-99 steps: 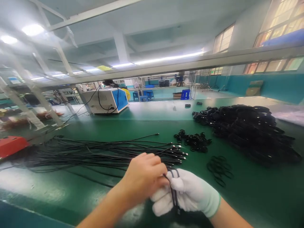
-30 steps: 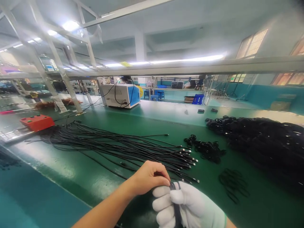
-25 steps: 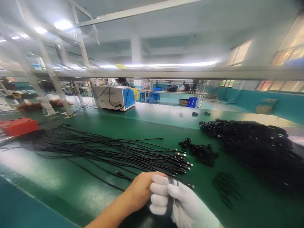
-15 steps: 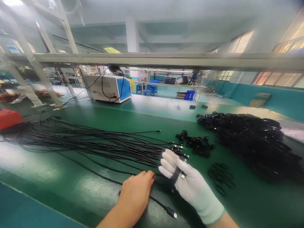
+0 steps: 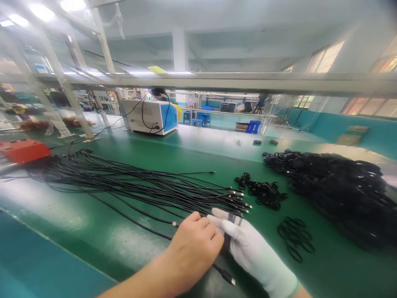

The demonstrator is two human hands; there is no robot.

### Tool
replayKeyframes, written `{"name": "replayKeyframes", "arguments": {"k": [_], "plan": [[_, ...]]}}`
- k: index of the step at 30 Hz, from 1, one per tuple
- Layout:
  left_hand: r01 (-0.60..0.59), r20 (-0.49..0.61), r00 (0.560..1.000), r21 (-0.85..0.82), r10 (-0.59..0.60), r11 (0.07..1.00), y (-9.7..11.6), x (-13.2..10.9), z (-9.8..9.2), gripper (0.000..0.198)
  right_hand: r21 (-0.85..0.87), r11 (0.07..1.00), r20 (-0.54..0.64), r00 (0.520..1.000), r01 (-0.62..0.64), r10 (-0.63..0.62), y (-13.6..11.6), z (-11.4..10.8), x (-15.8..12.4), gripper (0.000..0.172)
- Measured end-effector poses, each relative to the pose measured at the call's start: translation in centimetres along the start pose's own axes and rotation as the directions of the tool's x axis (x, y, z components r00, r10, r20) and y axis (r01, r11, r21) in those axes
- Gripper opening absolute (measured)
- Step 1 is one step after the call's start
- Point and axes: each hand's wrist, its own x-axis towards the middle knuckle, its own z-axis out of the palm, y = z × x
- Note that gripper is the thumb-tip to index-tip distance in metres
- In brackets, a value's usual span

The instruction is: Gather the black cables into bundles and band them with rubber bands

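Observation:
My bare left hand (image 5: 198,240) is closed, its fingertips against the fingers of my right hand; what it pinches is hidden. My right hand (image 5: 252,248), in a white glove, is curled around a black cable (image 5: 228,241), whose dark strands cross the glove's fingers, partly blurred. Under my left hand a loose black cable runs over the green table (image 5: 149,256) and ends in a plug (image 5: 228,276) with a metal tip. A bundle of long black cables (image 5: 149,182) lies beyond my hands, many plug ends pointing right.
Right of my hands lie thin black loops (image 5: 296,236), a small heap of black loops (image 5: 266,193) and a large pile of coiled black cables (image 5: 338,186). A red box (image 5: 26,150) sits left; a white-and-blue machine (image 5: 151,116) stands behind. A metal rail (image 5: 217,80) spans above the table.
My left hand has moved up and right from the table to meet my right hand, its fingers closing. The glove has turned, and the metal plug by its thumb is now hidden. The view has shifted slightly left.

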Motion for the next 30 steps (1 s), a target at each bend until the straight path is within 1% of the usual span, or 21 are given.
{"name": "replayKeyframes", "arguments": {"k": [2,3,5,8,10,12,15,17,18,19,20,21,22,24,25,27,28,30], "plan": [[-0.121,-0.037,0.992,0.005,0.121,0.993,-1.5,0.5,-0.9,0.015,-0.011,0.999,0.103,0.993,-0.052,0.053,0.4,0.5,-0.1,0.022],[-0.160,-0.042,0.986,-0.012,0.159,0.987,-2.3,0.8,-1.3,0.019,-0.009,0.997,0.151,0.985,-0.077,0.078,0.5,0.7,-0.1,0.019],[-0.199,-0.043,0.980,-0.075,0.196,0.977,-3.7,1.4,-1.7,0.025,0.011,0.992,0.215,0.969,-0.129,0.123,0.7,0.9,-0.4,0.019],[-0.213,-0.039,0.977,-0.194,0.210,0.958,-5.0,2.0,-1.0,0.021,0.058,0.968,0.290,0.931,-0.246,0.219,1.0,0.7,-0.6,0.023],[-0.217,-0.034,0.976,-0.253,0.216,0.943,-5.2,2.1,-0.2,0.018,0.071,0.951,0.322,0.910,-0.299,0.262,1.2,0.5,-0.6,0.023],[-0.230,-0.045,0.973,-0.267,0.226,0.936,-5.0,2.0,0.3,0.017,0.053,0.948,0.327,0.902,-0.313,0.280,1.5,0.3,-0.5,0.021],[-0.230,-0.058,0.973,-0.209,0.223,0.950,-4.3,2.1,-0.1,0.016,0.003,0.947,0.307,0.902,-0.321,0.304,1.8,0.0,-0.3,0.020],[-0.213,0.010,0.976,-0.207,0.220,0.955,-4.1,2.4,-1.0,0.019,-0.014,0.938,0.325,0.886,-0.347,0.332,1.9,-0.4,-0.4,0.025],[-0.191,0.069,0.974,-0.258,0.215,0.947,-4.2,2.6,-1.4,0.019,-0.016,0.931,0.344,0.872,-0.365,0.348,1.9,-0.6,-0.5,0.029],[-0.154,0.133,0.968,-0.346,0.211,0.926,-4.4,2.9,-1.7,0.017,-0.013,0.924,0.362,0.859,-0.383,0.361,1.9,-0.8,-0.6,0.032],[-0.091,0.194,0.960,-0.460,0.201,0.883,-4.6,3.1,-1.9,0.014,-0.005,0.916,0.372,0.849,-0.402,0.375,1.8,-0.9,-0.7,0.035],[-0.005,0.249,0.951,-0.578,0.182,0.816,-4.8,3.3,-1.9,0.010,0.007,0.908,0.374,0.843,-0.419,0.386,1.7,-1.0,-0.9,0.036],[0.093,0.296,0.942,-0.681,0.157,0.727,-5.0,3.4,-1.8,0.006,0.024,0.900,0.372,0.840,-0.435,0.396,1.6,-1.1,-1.0,0.037],[0.260,0.359,0.929,-0.805,0.089,0.532,-5.2,3.3,-1.1,0.005,0.056,0.888,0.362,0.839,-0.456,0.407,1.4,-1.0,-1.3,0.038],[0.315,0.373,0.927,-0.837,0.046,0.449,-5.1,3.0,-0.7,0.007,0.063,0.888,0.361,0.840,-0.456,0.406,1.3,-0.9,-1.4,0.039],[0.362,0.367,0.929,-0.874,-0.046,0.323,-4.6,2.4,0.0,0.009,0.051,0.901,0.363,0.848,-0.432,0.386,1.3,-0.7,-1.4,0.042],[0.366,0.354,0.930,-0.886,-0.094,0.283,-4.2,2.0,0.3,0.008,0.038,0.913,0.368,0.855,-0.407,0.366,1.3,-0.6,-1.4,0.042],[0.367,0.328,0.926,-0.897,-0.186,0.247,-3.4,1.3,0.5,0.006,0.007,0.940,0.381,0.870,-0.341,0.313,1.4,-0.5,-1.3,0.041]]}}
